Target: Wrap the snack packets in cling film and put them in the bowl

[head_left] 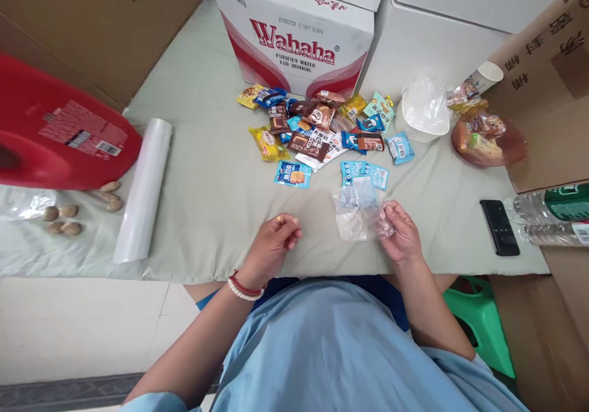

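My right hand (403,233) pinches the right edge of a clear plastic bag (358,223), which lies across the table cloth. A light blue packet (364,192) shows at the bag's far end; whether it is inside or under the film I cannot tell. Beyond it are flat blue snack packets (378,175). To the left, my left hand (272,241) hovers near the cloth with its fingers curled in and nothing visible in them. Ahead of it lies a blue snack packet (292,174), in front of a heap of mixed wrapped snacks (309,147).
A Wahaba carton (299,62) stands behind the heap. At right are a white tub (421,120), a reddish bowl (510,145), a black remote (499,228) and plastic bottles (529,208). At left lie a film roll (143,191), walnuts (69,211) and a red container (59,129).
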The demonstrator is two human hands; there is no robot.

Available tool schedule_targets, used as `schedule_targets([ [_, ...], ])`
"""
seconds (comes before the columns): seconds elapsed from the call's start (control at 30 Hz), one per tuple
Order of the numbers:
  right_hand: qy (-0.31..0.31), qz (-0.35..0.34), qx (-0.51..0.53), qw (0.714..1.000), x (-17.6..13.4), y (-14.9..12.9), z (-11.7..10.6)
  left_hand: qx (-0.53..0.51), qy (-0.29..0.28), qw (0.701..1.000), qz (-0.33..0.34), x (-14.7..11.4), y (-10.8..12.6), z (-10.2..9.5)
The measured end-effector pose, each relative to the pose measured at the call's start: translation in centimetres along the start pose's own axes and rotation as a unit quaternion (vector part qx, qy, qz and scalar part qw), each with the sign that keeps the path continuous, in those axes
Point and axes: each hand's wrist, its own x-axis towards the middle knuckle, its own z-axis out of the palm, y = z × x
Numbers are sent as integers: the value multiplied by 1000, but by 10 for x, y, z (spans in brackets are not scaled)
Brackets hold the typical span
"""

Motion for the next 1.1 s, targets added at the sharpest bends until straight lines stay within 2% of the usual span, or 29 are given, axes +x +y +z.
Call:
schedule_targets([
  [0.07,9,-4,2,1000,-1,-1,-10,8,4,1000,-8,-5,4,-7],
  [0.1,1,0,1,1000,-2,1,-10,14,-9,1000,-10,-8,4,-4],
  [0.17,-34,11,-7,999,-7,7,-3,24,-54,998,-8,-11,2,14],
  [0.23,-76,23,-23,997,-13,14,10,37,-93,995,-1,-12,-3,41],
  [0.3,-121,37,-43,991,-18,17,24,59,-109,992,12,-9,-8,65],
  [0.37,-157,48,-65,984,-20,17,34,70,-109,991,37,-4,-11,78],
  [0.47,-170,43,-78,981,-19,11,35,32,-106,992,54,4,-11,72],
  [0.53,-148,33,-72,986,-17,7,28,-5,-95,995,42,7,-10,58],
  [0.67,-87,22,-48,995,-16,4,12,-47,-34,998,27,6,-5,36],
  [0.77,-101,38,-46,993,-19,7,10,-58,-65,996,-3,1,-5,45],
  [0.83,-137,53,-56,987,-22,10,14,-50,-115,992,-21,0,-7,59],
  [0.9,-170,61,-62,982,-24,12,20,-35,-139,990,-12,0,-11,72],
  [1.0,-178,52,-56,981,-24,11,25,-38,-118,992,14,6,-16,79],
  [1.1,-151,43,-54,986,-23,5,20,-69,-80,994,12,11,-15,70],
])
